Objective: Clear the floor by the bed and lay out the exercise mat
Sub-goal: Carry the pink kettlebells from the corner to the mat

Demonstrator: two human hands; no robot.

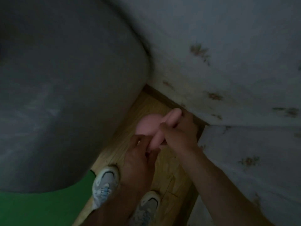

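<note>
pink object (145,126) low in the narrow strip of wood floor (169,173) between bed and wall, held by both hands; cannot tell whether lifted or resting on the boards, nor what exactly it is through the dark and the blur. made up of a round part toward the bed and a long part running up toward the wall. right hand (179,132) reaching down from the lower right on a bare forearm, fingers curled round the long part, thumb across its near side. left hand (140,154) coming up from below, just beside the right, fingers bent and pinching the lower end of the same long part. grey bulk of the bed (65,95) filling the left and top, its rounded edge hanging over the floor and crowding the hands from the left. wall (228,62) with pale flowered paper closing in from the right, a dark skirting board (162,95) along its foot, touching the back of the right hand. green mat (40,209) flat at the lower left, partly under the edge of the bed, its corner just beside one shoe. shoes (105,185) pale with dark marks, on the wood below the hands. counted: two hands, two shoes, one pink object, one mat.
</note>
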